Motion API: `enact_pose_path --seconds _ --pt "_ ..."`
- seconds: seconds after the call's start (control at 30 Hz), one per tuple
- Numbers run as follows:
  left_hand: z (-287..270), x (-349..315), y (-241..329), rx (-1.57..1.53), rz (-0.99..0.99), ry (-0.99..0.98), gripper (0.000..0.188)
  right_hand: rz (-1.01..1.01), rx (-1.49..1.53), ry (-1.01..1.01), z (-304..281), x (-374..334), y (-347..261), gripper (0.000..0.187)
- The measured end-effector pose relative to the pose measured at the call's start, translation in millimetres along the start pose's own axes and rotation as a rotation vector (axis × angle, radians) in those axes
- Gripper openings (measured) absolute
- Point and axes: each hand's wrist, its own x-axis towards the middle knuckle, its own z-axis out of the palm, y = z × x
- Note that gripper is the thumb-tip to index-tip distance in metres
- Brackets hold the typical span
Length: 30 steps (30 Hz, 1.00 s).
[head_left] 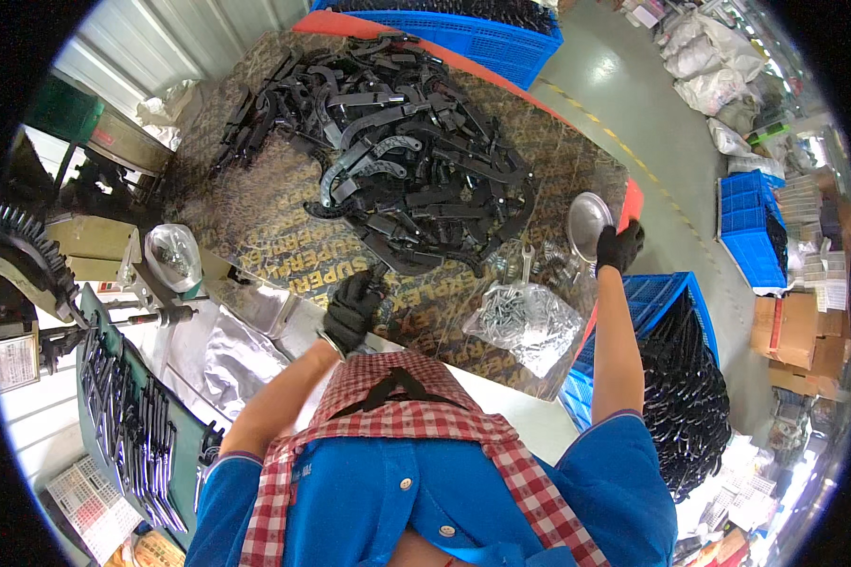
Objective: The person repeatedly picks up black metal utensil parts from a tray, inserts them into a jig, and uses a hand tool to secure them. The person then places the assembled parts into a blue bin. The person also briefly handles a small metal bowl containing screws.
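Note:
In a dark glove, my right hand (619,249) grips the rim of a round silvery metal dish (588,225) at the table's right edge. Small coiled metal parts (560,267) lie just left of the dish. My left hand (354,308), also gloved, is closed at the near edge of the table. Something small and dark shows at its fingertips, too unclear to name. Beyond it spreads a large heap of black curved lever-like parts (416,161). Nearer me, a clear plastic bag (548,331) holds many small metal pins, with a wrench (528,262) beside it.
Blue crates (501,42) stand past the far edge, and another blue crate (657,293) of black parts is by my right arm. At left are machinery (28,265), a bag of small parts (172,255) and a green rack (113,397) of black rods.

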Motion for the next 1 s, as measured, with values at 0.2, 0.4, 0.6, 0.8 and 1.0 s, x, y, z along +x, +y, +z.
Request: enact_pose_path --seconds 0.2,0.4,0.6,0.8,1.0 --pt "-55 52 -25 0.724 0.406 0.112 0.043 -0.623 0.471 -0.614 27 11 -129 0.075" --pt "-6 40 20 0.510 0.379 0.175 0.084 -0.459 0.816 -0.908 114 30 -208 0.078" --pt "7 68 10 0.625 0.130 0.232 0.095 -0.532 0.788 -0.982 92 -14 -280 0.082" --pt "-40 88 -27 0.775 0.054 0.148 0.097 -0.623 0.915 -0.946 114 -46 -343 0.090" --pt "-90 107 -48 0.717 0.064 0.043 0.091 -0.784 0.851 -0.954 108 -57 -387 0.088"
